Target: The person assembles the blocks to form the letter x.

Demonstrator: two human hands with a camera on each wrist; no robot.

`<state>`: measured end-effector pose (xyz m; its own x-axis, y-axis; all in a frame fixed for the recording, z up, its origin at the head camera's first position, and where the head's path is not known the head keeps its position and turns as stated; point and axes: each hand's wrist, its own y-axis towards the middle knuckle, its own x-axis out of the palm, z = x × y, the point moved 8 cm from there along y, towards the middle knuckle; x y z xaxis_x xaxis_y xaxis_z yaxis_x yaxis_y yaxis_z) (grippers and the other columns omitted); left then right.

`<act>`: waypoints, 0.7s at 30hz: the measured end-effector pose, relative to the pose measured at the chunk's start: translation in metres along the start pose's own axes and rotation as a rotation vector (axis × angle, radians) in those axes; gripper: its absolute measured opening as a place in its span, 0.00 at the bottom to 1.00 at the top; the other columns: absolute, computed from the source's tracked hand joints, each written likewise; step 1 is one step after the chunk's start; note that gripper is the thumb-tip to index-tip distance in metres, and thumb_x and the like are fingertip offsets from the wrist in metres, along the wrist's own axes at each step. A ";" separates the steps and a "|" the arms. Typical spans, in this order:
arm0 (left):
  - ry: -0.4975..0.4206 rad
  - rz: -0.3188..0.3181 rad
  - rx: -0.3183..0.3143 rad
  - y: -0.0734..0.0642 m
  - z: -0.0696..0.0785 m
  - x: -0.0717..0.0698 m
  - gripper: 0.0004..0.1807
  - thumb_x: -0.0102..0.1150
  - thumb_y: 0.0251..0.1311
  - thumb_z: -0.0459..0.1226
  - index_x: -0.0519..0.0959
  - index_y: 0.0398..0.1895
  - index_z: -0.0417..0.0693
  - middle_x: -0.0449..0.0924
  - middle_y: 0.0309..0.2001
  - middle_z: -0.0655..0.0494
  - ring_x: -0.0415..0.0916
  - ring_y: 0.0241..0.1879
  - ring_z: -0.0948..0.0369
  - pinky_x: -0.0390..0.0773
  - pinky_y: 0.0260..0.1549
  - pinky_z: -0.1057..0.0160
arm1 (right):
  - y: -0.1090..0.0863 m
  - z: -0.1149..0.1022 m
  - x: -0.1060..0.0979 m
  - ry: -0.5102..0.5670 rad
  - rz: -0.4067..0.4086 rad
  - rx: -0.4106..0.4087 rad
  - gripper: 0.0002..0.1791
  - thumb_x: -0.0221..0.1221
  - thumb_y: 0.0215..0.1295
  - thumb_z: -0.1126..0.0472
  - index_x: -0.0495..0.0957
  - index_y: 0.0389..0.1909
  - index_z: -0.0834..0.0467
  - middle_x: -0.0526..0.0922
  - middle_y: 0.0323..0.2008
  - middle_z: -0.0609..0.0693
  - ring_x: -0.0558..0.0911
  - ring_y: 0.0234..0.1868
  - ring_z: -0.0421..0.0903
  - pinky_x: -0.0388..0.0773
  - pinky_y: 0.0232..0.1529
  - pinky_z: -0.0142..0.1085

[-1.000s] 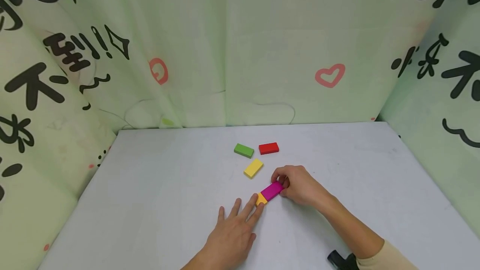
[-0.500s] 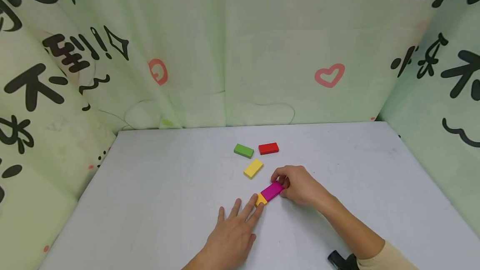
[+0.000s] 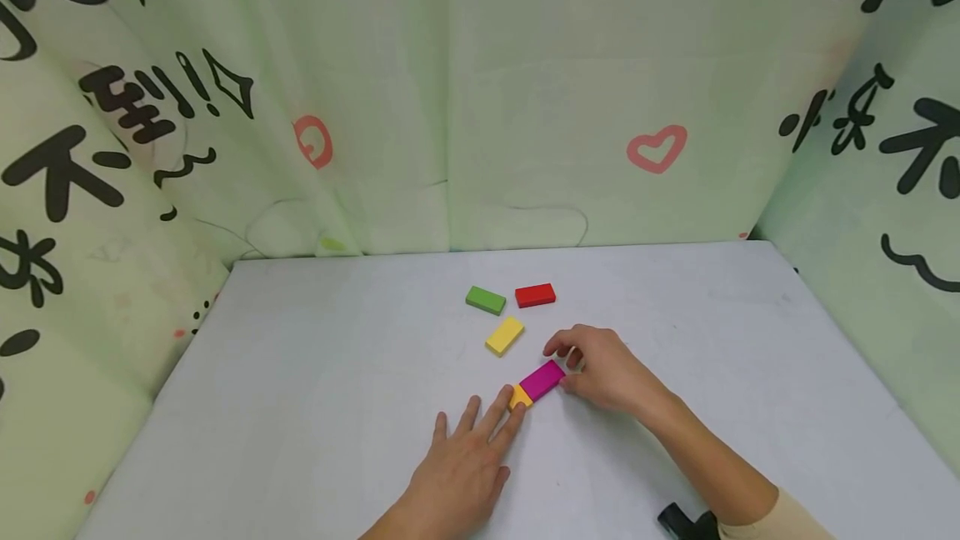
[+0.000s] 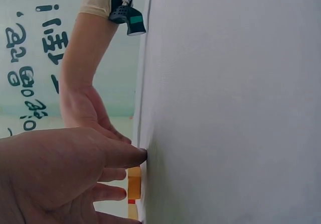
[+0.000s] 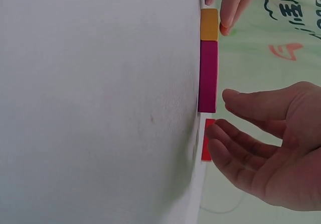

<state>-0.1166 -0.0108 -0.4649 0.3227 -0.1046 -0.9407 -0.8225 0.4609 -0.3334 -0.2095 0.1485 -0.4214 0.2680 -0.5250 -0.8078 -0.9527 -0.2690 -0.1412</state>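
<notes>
A magenta block (image 3: 542, 380) lies flat on the white table, end to end with an orange block (image 3: 521, 397). My left hand (image 3: 461, 465) is spread palm down, its straight index and middle fingertips at the near end of the orange block. Beyond the magenta block's far end is my right hand (image 3: 607, 369), with loosely bent fingers and thumb apart. In the right wrist view a gap shows between that hand and the magenta block (image 5: 208, 78), and nothing is in its grasp.
Farther back lie a yellow block (image 3: 505, 336), a green block (image 3: 486, 300) and a red block (image 3: 536, 295), set apart from each other. A pale green curtain (image 3: 525, 107) with black lettering surrounds the table (image 3: 322, 373). A black device (image 3: 686, 523) sits by the right sleeve.
My right hand has let go of the magenta block, its fingers lifting and spreading slightly away. The left hand and the blocks hold their places, while the head view shifts a little.
</notes>
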 end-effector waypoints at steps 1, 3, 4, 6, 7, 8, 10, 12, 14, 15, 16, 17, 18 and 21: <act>0.002 0.005 0.001 0.000 0.000 0.000 0.43 0.62 0.69 0.55 0.55 0.84 0.68 0.44 0.85 0.65 0.62 0.77 0.45 0.72 0.64 0.31 | -0.001 -0.001 0.000 -0.001 0.001 -0.003 0.19 0.73 0.56 0.71 0.86 0.49 0.54 0.83 0.39 0.49 0.80 0.41 0.47 0.83 0.36 0.36; 0.003 0.011 0.003 -0.001 0.000 0.000 0.43 0.63 0.69 0.55 0.55 0.84 0.68 0.45 0.85 0.65 0.63 0.77 0.45 0.73 0.64 0.31 | -0.002 -0.001 0.000 -0.002 0.003 -0.008 0.19 0.73 0.57 0.71 0.86 0.49 0.54 0.84 0.40 0.49 0.80 0.42 0.47 0.84 0.38 0.37; 0.000 0.011 0.002 -0.001 -0.001 0.000 0.43 0.63 0.69 0.55 0.55 0.84 0.68 0.45 0.85 0.65 0.62 0.77 0.45 0.73 0.64 0.31 | -0.002 -0.001 0.000 -0.001 0.003 -0.009 0.19 0.73 0.57 0.71 0.86 0.49 0.54 0.84 0.40 0.49 0.81 0.43 0.47 0.84 0.38 0.37; -0.003 0.013 0.001 -0.001 -0.001 0.000 0.43 0.63 0.69 0.55 0.55 0.84 0.68 0.45 0.85 0.65 0.63 0.77 0.45 0.73 0.64 0.31 | -0.003 -0.001 0.000 -0.001 0.007 -0.013 0.19 0.73 0.57 0.71 0.86 0.50 0.53 0.84 0.42 0.49 0.81 0.44 0.47 0.85 0.40 0.38; -0.002 0.013 0.000 -0.001 -0.001 0.000 0.44 0.63 0.69 0.56 0.55 0.84 0.68 0.45 0.85 0.65 0.63 0.77 0.45 0.73 0.64 0.31 | -0.004 -0.002 0.000 -0.001 0.008 -0.015 0.19 0.73 0.57 0.70 0.86 0.50 0.53 0.84 0.42 0.49 0.81 0.44 0.48 0.85 0.40 0.38; -0.002 0.011 -0.001 -0.001 -0.002 0.000 0.44 0.63 0.69 0.56 0.55 0.84 0.68 0.45 0.85 0.65 0.63 0.77 0.46 0.73 0.64 0.32 | -0.005 -0.002 0.000 -0.001 0.012 -0.018 0.19 0.73 0.57 0.70 0.86 0.50 0.53 0.84 0.43 0.49 0.81 0.45 0.48 0.85 0.41 0.39; -0.001 0.010 -0.004 -0.001 -0.002 -0.001 0.44 0.63 0.68 0.56 0.55 0.84 0.68 0.45 0.85 0.65 0.63 0.77 0.46 0.73 0.64 0.32 | -0.006 -0.003 -0.001 -0.005 0.020 -0.029 0.19 0.73 0.57 0.70 0.86 0.50 0.53 0.85 0.45 0.49 0.82 0.46 0.48 0.85 0.42 0.40; 0.004 0.008 -0.006 -0.001 -0.003 -0.001 0.45 0.63 0.68 0.56 0.55 0.84 0.68 0.45 0.85 0.65 0.63 0.77 0.46 0.73 0.64 0.32 | -0.009 -0.006 -0.002 -0.018 0.029 -0.045 0.19 0.73 0.58 0.69 0.87 0.50 0.52 0.85 0.47 0.49 0.82 0.47 0.49 0.85 0.44 0.41; 0.006 0.007 -0.008 -0.002 -0.003 -0.002 0.45 0.64 0.68 0.57 0.55 0.84 0.67 0.46 0.85 0.65 0.63 0.77 0.47 0.73 0.64 0.33 | -0.012 -0.009 -0.003 -0.029 0.036 -0.067 0.19 0.73 0.59 0.69 0.87 0.50 0.52 0.85 0.48 0.48 0.82 0.49 0.49 0.85 0.46 0.44; 0.006 0.009 -0.008 -0.002 -0.003 -0.002 0.45 0.64 0.67 0.57 0.55 0.84 0.67 0.46 0.85 0.64 0.63 0.77 0.47 0.73 0.64 0.33 | -0.014 -0.011 -0.003 -0.035 0.038 -0.081 0.19 0.73 0.59 0.69 0.87 0.50 0.52 0.85 0.49 0.48 0.83 0.49 0.50 0.85 0.47 0.45; 0.006 0.009 -0.006 -0.002 -0.003 -0.002 0.45 0.64 0.68 0.57 0.55 0.84 0.67 0.46 0.85 0.64 0.63 0.77 0.47 0.73 0.64 0.33 | -0.016 -0.013 -0.003 -0.038 0.039 -0.098 0.18 0.73 0.59 0.69 0.87 0.50 0.52 0.86 0.49 0.48 0.83 0.50 0.50 0.85 0.49 0.47; 0.004 0.009 -0.006 -0.002 -0.003 -0.002 0.45 0.64 0.67 0.57 0.55 0.84 0.67 0.46 0.85 0.64 0.63 0.77 0.47 0.73 0.64 0.33 | -0.018 -0.015 -0.003 -0.043 0.040 -0.116 0.18 0.72 0.59 0.69 0.87 0.51 0.52 0.86 0.49 0.47 0.84 0.51 0.51 0.85 0.51 0.48; 0.001 0.011 -0.004 -0.002 -0.003 -0.002 0.45 0.64 0.68 0.57 0.55 0.84 0.66 0.47 0.85 0.64 0.63 0.77 0.47 0.73 0.64 0.33 | -0.020 -0.017 -0.002 -0.048 0.038 -0.135 0.18 0.72 0.59 0.68 0.87 0.51 0.53 0.86 0.50 0.47 0.84 0.52 0.51 0.84 0.53 0.50; -0.016 0.029 0.003 -0.003 -0.003 -0.004 0.44 0.63 0.68 0.56 0.56 0.84 0.64 0.47 0.85 0.63 0.64 0.77 0.48 0.74 0.64 0.33 | -0.026 -0.024 0.000 -0.065 0.028 -0.203 0.19 0.72 0.60 0.67 0.87 0.53 0.54 0.86 0.53 0.48 0.84 0.56 0.53 0.83 0.57 0.53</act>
<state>-0.1168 -0.0150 -0.4599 0.3063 -0.0774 -0.9488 -0.8302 0.4660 -0.3061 -0.1813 0.1366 -0.4038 0.2252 -0.4829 -0.8462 -0.9095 -0.4156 -0.0049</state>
